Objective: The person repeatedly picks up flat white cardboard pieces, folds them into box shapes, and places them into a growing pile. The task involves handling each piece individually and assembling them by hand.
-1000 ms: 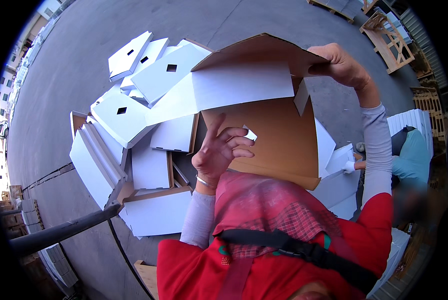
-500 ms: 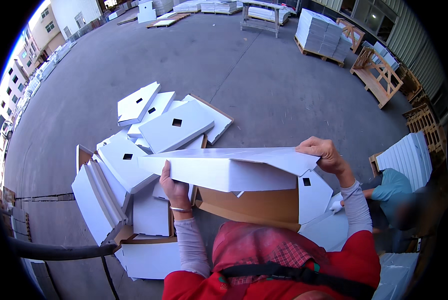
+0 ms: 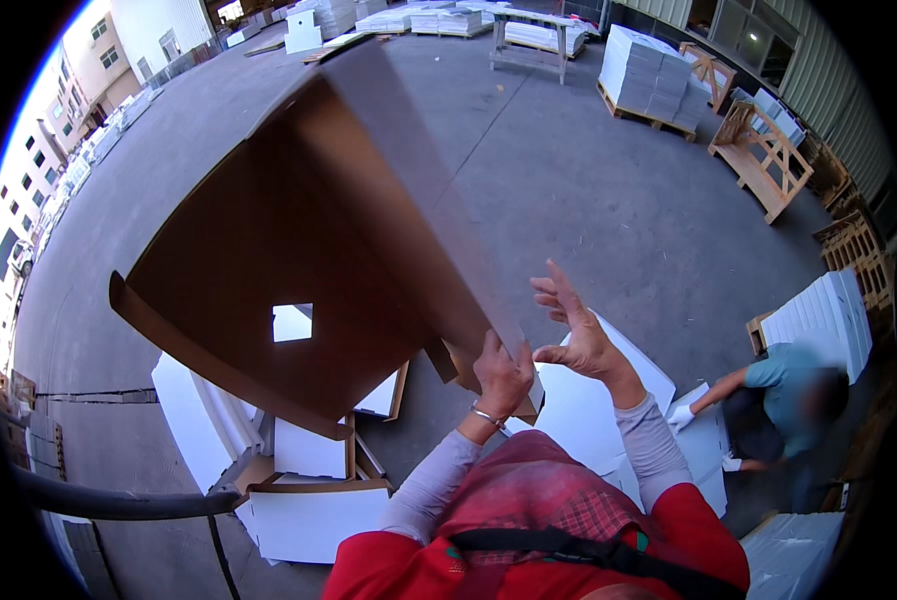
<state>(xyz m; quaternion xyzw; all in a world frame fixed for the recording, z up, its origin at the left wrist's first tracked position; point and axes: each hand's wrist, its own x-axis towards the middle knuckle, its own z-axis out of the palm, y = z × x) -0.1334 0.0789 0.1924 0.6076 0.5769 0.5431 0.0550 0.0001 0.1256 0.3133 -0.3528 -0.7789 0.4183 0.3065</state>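
Observation:
A large cardboard box [image 3: 218,260], brown inside and white outside with a square cut-out, is raised and tilted at the left. My left hand [image 3: 503,378] grips its lower right corner, fingers wrapped over the white side wall. Just right of it my right hand [image 3: 586,340] is held up with fingers spread, holding nothing. Below my right hand lies a flat white cardboard sheet [image 3: 573,410]. Behind and under the raised box, several white boxes [image 3: 193,420] lie in a heap, mostly hidden by it.
A co-worker in a teal shirt [image 3: 783,385] crouches at the right, gloved hands on white cardboard. White stacks [image 3: 643,75] on pallets and a wooden crate frame [image 3: 758,160] stand farther off at the right. A dark bar [image 3: 118,503] crosses the lower left, near another white box [image 3: 313,520].
The white box, held level in both hands before, has swung up and left, showing its brown inside. My right hand has let go; my left hand has moved right.

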